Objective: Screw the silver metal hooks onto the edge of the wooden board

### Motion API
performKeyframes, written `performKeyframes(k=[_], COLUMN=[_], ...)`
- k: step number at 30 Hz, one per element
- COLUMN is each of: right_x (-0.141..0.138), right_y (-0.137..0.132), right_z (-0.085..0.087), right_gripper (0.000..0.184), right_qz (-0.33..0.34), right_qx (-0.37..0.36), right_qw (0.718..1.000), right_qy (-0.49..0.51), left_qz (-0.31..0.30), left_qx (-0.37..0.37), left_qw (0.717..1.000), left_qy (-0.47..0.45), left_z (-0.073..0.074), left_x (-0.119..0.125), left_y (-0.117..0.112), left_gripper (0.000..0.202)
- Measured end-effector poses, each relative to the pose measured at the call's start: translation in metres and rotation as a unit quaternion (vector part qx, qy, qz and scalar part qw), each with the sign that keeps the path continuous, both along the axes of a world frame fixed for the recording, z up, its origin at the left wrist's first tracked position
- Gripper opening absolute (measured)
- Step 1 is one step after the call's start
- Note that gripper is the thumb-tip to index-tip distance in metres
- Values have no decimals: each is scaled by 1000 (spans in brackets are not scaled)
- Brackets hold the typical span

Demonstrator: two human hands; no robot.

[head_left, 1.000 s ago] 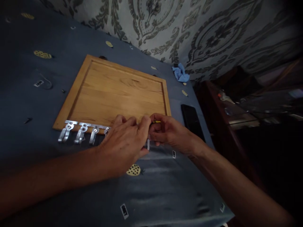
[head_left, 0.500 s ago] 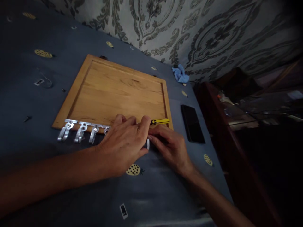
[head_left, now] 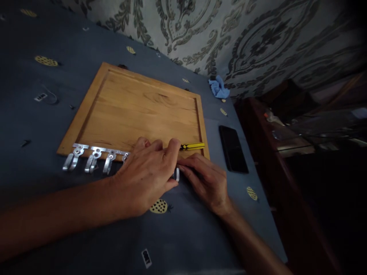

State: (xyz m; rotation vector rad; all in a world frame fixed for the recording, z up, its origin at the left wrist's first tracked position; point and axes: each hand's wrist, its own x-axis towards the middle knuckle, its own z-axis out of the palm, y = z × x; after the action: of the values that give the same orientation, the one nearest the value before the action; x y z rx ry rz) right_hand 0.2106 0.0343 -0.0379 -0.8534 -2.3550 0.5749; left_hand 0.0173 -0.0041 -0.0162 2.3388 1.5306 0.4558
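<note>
A wooden board (head_left: 143,110) with a raised frame lies on the blue tablecloth. Along its near edge runs a silver metal hook rail (head_left: 110,153) with several double hooks and screws. My left hand (head_left: 146,173) is closed over the rail's right part, hiding most of it; one hook tip shows beside the thumb. Just right of it, my right hand (head_left: 205,179) is pinched, thumb and forefinger together at the rail's right end. What they hold is hidden. A yellow and black screwdriver (head_left: 193,146) rests on the board, its handle pointing right and its shaft going behind my left fingers.
A black phone (head_left: 233,149) lies right of the board, and a crumpled blue cloth (head_left: 219,88) sits by the patterned wall (head_left: 195,34). Small dark screws (head_left: 25,143) lie at the left. Beyond the table's right edge stands dark red furniture (head_left: 275,160).
The view has shifted slightly, so the board and rail appear a little further left. Both hands keep nearly the same hold at the near edge of the board.
</note>
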Motion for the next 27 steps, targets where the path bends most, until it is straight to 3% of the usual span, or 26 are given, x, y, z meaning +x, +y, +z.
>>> performKeyframes(k=[17, 27], right_x=[0, 4], right_y=[3, 7], right_z=[5, 7], right_gripper=[16, 27], right_qz=[8, 44], right_qx=[-49, -20], right_qw=[999, 998], right_qy=[-12, -27], left_qz=[2, -1], left_qx=[-14, -23], left_qw=[1000, 1000], left_qy=[7, 17], left_z=[2, 5], left_x=[0, 1], left_y=[1, 1], left_gripper=[47, 51])
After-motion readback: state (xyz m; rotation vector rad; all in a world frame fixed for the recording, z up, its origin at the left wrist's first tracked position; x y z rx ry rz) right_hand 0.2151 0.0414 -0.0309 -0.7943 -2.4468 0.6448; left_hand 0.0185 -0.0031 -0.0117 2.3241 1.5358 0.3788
